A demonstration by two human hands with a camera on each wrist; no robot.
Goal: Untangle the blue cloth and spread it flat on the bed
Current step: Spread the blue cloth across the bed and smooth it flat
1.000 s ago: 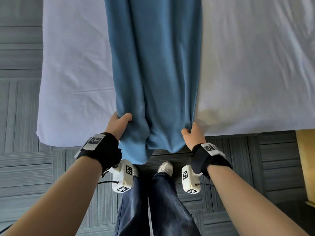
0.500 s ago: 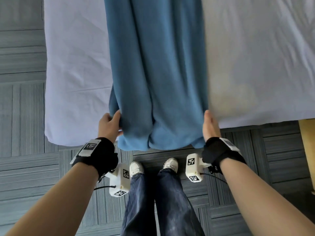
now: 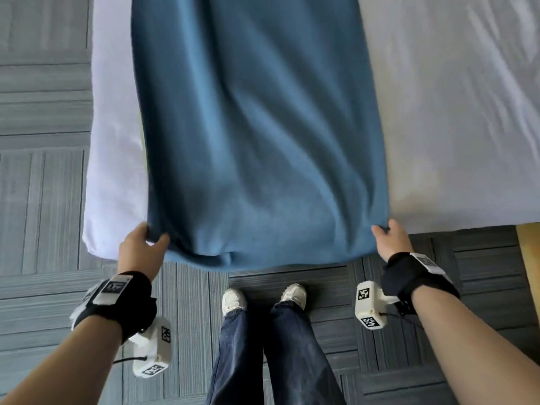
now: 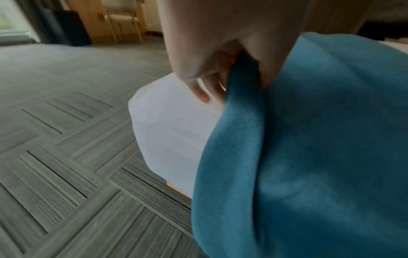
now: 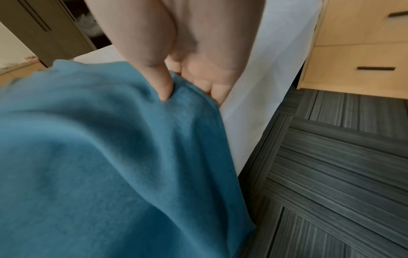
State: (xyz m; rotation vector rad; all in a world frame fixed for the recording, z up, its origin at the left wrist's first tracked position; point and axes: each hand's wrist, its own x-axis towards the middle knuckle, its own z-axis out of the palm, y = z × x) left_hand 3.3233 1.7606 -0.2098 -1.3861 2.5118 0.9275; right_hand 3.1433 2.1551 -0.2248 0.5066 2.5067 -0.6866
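Note:
The blue cloth [image 3: 257, 127] lies lengthwise over the white bed [image 3: 453, 112], its near end draping past the bed's front edge. My left hand [image 3: 140, 247] pinches the cloth's near left corner between thumb and fingers. My right hand [image 3: 390, 238] pinches the near right corner. In the left wrist view the blue cloth [image 4: 309, 157] hangs in a fold from my left hand [image 4: 220, 73] beside the bed's corner [image 4: 172, 125]. In the right wrist view my right hand's thumb [image 5: 163, 87] presses the blue cloth [image 5: 99, 157] against my fingers.
Grey patterned carpet [image 3: 43, 200] surrounds the bed. A wooden drawer unit [image 5: 357, 43] stands right of the bed, showing as an edge [image 3: 529, 258] in the head view. My feet in white shoes [image 3: 233, 299] are close to the bed's front edge. A chair [image 4: 123, 22] stands far off.
Both hands have moved apart, left going left and right going right. The cloth's near end has widened from a bunched strip into a broad sheet with fewer folds.

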